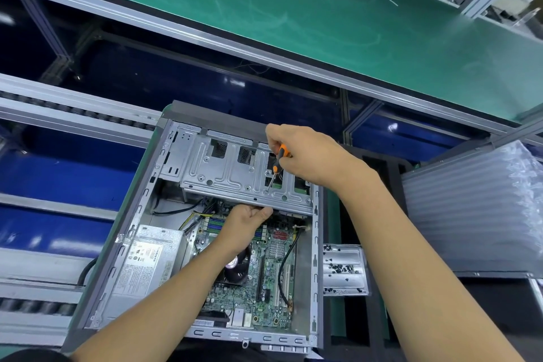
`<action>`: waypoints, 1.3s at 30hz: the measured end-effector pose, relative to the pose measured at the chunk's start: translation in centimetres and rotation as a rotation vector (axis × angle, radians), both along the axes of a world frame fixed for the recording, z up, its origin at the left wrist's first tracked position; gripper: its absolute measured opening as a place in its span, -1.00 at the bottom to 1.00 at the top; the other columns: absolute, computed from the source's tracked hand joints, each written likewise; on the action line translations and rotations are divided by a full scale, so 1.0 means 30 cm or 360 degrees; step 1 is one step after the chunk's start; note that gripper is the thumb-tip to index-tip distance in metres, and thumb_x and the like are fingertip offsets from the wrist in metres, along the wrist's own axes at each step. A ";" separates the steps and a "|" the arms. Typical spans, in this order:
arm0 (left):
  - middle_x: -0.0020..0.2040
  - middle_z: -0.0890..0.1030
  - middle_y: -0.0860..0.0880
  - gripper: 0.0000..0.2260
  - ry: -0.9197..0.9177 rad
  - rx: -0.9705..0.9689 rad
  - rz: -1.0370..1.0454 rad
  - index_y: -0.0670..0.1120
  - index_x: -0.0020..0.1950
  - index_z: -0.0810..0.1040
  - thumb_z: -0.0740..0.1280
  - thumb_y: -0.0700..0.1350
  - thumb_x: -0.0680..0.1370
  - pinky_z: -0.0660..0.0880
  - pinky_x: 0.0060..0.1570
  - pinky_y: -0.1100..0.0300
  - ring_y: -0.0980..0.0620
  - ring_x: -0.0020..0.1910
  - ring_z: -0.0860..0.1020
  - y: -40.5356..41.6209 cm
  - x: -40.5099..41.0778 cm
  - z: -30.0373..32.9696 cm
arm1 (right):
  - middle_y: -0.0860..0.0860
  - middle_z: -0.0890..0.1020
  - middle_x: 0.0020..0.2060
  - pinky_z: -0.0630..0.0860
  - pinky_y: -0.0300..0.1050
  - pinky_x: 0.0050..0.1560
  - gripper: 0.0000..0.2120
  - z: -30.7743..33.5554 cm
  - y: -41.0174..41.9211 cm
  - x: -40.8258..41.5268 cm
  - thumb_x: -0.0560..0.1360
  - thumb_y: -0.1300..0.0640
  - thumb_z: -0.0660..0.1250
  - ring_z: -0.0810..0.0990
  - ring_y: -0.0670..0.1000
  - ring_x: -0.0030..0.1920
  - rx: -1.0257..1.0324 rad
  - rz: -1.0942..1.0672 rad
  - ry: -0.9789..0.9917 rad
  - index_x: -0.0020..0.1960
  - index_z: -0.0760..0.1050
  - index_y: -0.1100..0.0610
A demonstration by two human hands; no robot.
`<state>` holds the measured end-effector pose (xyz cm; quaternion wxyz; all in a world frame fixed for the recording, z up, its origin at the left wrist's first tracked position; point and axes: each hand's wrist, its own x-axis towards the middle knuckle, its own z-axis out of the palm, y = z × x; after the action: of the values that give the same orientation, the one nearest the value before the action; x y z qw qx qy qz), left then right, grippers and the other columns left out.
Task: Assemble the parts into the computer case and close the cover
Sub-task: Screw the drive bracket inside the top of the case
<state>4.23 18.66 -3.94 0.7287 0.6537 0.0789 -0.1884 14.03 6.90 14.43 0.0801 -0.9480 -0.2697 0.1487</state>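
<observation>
right hand [305, 156] is wrapped around a small orange-handled screwdriver [279, 159], tip sitting on a screw on the drive cage [235, 173] near its front edge. left hand [249, 223] is tucked under that same edge, fingers curled up against the cage lip, looks like it's propping it rather than gripping anything loose. computer case [314, 288] lies open on its side right in front, motherboard [264, 273] and power supply [147, 258] already in. tray of black screws [343, 269] sits just beside the case on the right. my guess: the cage is stiff thin sheet metal, light but sharp-edged, so hold it by the folded lip. board underneath is the fragile bit, keep fingers off it. cover isn't in view that i can tell.
</observation>
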 end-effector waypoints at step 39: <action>-0.52 0.11 0.11 -0.48 -0.0071 0.0269 -0.0007 0.03 -0.43 0.14 0.36 0.22 0.51 0.11 -0.53 0.32 0.14 -0.54 0.08 0.005 0.017 -0.129 | -0.09 0.43 -0.40 0.14 -0.13 -0.40 -0.86 -0.018 -0.012 0.006 0.56 0.00 0.25 0.41 -0.03 -0.37 -0.0216 0.0127 -0.0400 -0.11 0.30 -0.06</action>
<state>4.74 18.81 -7.80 0.6720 0.7172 0.0769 -0.1679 14.22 6.54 13.89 -0.0246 -0.9509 -0.3045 0.0498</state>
